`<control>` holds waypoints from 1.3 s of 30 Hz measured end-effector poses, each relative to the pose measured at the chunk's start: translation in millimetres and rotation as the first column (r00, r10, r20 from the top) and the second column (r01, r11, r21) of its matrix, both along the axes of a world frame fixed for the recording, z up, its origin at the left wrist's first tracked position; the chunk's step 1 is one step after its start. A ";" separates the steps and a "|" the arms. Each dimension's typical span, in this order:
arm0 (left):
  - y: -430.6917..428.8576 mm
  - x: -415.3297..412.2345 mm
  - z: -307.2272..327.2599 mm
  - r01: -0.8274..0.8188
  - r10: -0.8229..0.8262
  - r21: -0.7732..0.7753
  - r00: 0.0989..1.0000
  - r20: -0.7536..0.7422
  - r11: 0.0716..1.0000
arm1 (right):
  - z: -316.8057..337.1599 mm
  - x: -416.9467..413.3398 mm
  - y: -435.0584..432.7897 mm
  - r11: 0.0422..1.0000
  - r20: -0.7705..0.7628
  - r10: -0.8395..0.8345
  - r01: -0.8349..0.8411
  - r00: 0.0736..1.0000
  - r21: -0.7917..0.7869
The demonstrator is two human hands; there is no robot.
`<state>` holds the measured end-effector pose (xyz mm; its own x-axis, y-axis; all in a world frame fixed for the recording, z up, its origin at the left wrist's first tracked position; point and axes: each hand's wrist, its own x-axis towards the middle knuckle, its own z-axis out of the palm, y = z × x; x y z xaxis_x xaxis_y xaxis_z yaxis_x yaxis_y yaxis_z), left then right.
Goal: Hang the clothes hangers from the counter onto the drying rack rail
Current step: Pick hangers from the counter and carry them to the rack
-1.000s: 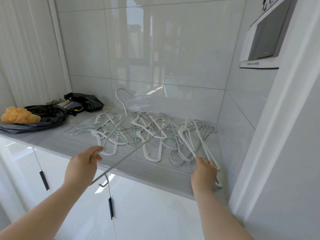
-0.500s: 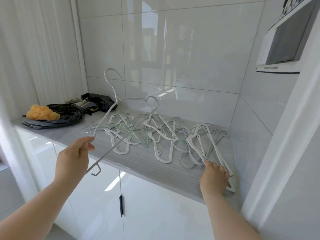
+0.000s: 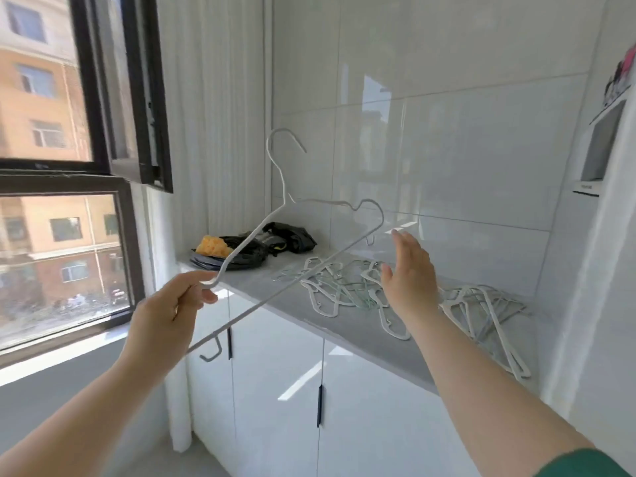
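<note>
1 white hanger (image 3: 254, 234) pinched in left fingers (image 3: 192, 280), right fingers (image 3: 402, 242) spread wide just beside it

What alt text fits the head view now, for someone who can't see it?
Left hand grips one white wire hanger by a shoulder end, held clear of the grey counter, hook up. Right hand is open and empty above the pile of hangers on it. Window on the left; no drying rack in view.

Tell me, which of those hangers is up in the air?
The white hanger pinched at one shoulder end by the left hand, hook pointing up; the other hangers lie tangled on the counter.
</note>
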<state>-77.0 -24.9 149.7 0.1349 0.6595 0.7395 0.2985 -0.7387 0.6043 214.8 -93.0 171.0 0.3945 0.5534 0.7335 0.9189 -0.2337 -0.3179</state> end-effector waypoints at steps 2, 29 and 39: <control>-31.3 -44.1 3.6 -0.026 0.027 0.009 0.999 -0.042 1.000 | 20.9 -40.2 1.4 0.996 0.088 0.091 -0.092 0.992 0.009; -424.0 -525.5 49.0 -0.995 0.894 -0.047 0.095 -0.438 0.083 | 62.7 -713.3 -118.0 0.093 0.379 0.926 -0.975 0.009 -0.204; -482.9 -660.5 81.5 -0.967 0.889 0.027 -0.244 -0.387 -0.253 | 106.8 -898.7 -157.6 -0.131 0.430 0.874 -0.963 -0.225 -0.237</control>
